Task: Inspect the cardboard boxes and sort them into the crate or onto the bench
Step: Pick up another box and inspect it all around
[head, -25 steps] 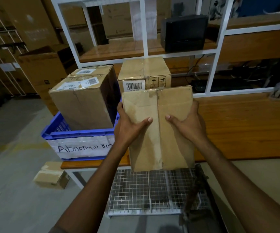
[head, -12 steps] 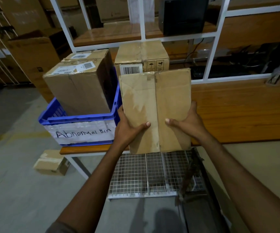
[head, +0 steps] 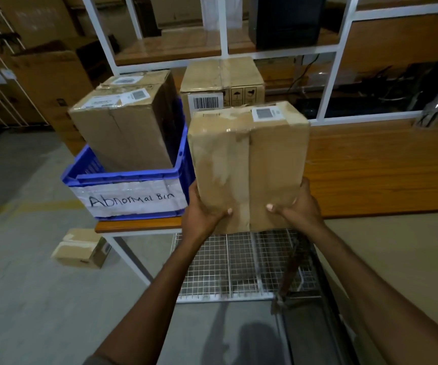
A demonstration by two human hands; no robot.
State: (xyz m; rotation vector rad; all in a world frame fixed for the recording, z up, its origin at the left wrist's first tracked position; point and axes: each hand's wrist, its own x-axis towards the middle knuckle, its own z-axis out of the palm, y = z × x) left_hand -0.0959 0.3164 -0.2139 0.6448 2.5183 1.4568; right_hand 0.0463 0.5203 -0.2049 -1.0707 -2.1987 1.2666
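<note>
I hold a taped cardboard box [head: 248, 164] upright in front of me, over the front edge of the wooden bench [head: 375, 169]. My left hand [head: 203, 209] grips its lower left side and my right hand [head: 295, 206] its lower right side. A white label shows on its top face. To the left stands a blue crate [head: 123, 177] marked "Abnormal Bin", with a tall cardboard box [head: 125, 127] inside. Another box with a barcode [head: 221, 83] sits on the bench behind the held one.
A white shelf frame [head: 223, 48] rises over the bench with a black device [head: 286, 19] on it. A wire-mesh cart [head: 241, 264] stands below my hands. A small box [head: 81, 248] lies on the floor at left. Large cartons [head: 44, 72] stand behind.
The held box has tipped so its labelled top face now shows, and it has risen closer to the bench. My hands have slid down to its lower edge.
</note>
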